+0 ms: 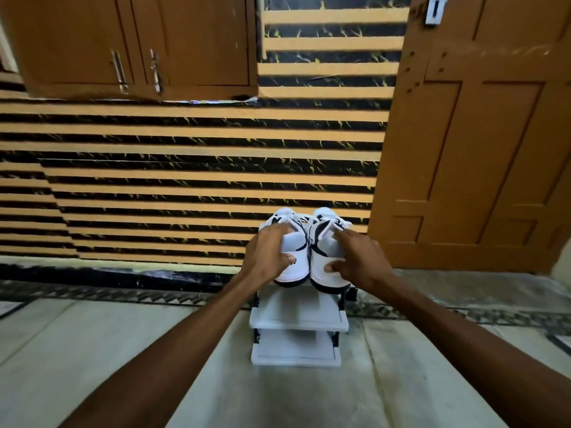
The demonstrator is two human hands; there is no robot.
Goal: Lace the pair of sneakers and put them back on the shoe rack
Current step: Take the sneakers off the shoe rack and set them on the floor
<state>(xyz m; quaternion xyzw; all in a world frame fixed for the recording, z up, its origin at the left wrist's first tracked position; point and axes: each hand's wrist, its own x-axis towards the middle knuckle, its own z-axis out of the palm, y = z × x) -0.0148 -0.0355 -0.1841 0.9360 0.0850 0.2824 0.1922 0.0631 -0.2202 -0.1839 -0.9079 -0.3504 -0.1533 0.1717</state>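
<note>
Holding one white-and-black sneaker in each hand, the person has the pair side by side at the top of a small white shoe rack (298,319) that stands on the floor against the striped wall. The left hand (268,254) wraps the heel of the left sneaker (292,242), thumb on the back of the heel and fingers (279,228) curled over the collar; the right hand (360,261) grips the right sneaker (327,242) the same way. Both sets of fingers are closed on the shoes. The soles sit at or just above the top shelf, and whether they already rest on it cannot be told, as the hands and shoes hide that shelf.

These look like light shoes with a stiff rubber sole and a firmer heel cup, while the uppers and collars are padded and will give under pressure. The heel is likely the best place to hold: it keeps its shape, gives the thumb a flat face, and leaves the laces alone. The smooth white panels may be slightly slippery.

Both forearms reach forward and converge, wrists turned slightly inward, palms facing each other across the pair. The two lower shelves show nothing on them.
</note>
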